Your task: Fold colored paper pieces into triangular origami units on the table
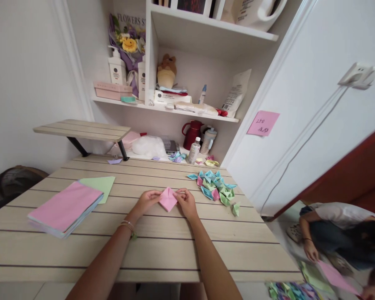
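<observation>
Between my two hands is a small pink folded paper (168, 201), shaped like a diamond with creases on its upper face. My left hand (148, 201) pinches its left corner. On the opposite corner, the fingers of my right hand (185, 201) are closed over the edge. The folded paper is held just at the slatted wooden table (150, 250); I cannot tell whether it rests on the surface. Right of my right hand lies a pile of folded paper boats (214, 185) in blue, green and pink.
A stack of coloured paper (67, 204) lies at the left, with a green sheet (104, 187) beside it. A small raised shelf (84, 130) stands behind. A clear bottle (194, 151) is at the back. On the floor at right, a person (340, 237) holds pink paper (337, 276).
</observation>
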`<action>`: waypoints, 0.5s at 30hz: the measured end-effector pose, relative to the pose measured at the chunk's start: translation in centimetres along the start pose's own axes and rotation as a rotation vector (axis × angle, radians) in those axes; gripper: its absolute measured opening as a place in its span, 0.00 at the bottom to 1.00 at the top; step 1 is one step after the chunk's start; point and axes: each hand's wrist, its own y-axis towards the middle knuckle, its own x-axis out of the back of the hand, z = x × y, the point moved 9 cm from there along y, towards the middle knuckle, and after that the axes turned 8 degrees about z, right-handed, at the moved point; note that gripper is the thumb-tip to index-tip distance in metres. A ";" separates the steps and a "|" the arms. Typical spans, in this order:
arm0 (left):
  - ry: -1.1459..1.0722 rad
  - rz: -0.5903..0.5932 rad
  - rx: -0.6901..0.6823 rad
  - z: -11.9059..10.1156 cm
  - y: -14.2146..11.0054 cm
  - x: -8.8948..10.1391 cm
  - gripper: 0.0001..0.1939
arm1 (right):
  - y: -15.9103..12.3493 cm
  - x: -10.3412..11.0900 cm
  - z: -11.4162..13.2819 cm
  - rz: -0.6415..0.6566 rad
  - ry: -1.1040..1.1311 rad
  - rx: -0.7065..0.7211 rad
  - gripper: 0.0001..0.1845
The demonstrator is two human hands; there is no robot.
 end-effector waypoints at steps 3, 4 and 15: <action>-0.027 -0.036 -0.048 -0.1 0.2 0.5 0.14 | 0.1 -0.2 0.1 0.014 0.009 0.020 0.15; -0.032 -0.058 -0.062 -0.1 0.2 0.8 0.14 | 0.1 -0.3 0.1 0.028 -0.006 0.028 0.15; 0.064 -0.063 -0.091 -0.5 -0.3 0.2 0.22 | -0.2 -1.0 1.4 0.087 -0.451 0.157 0.14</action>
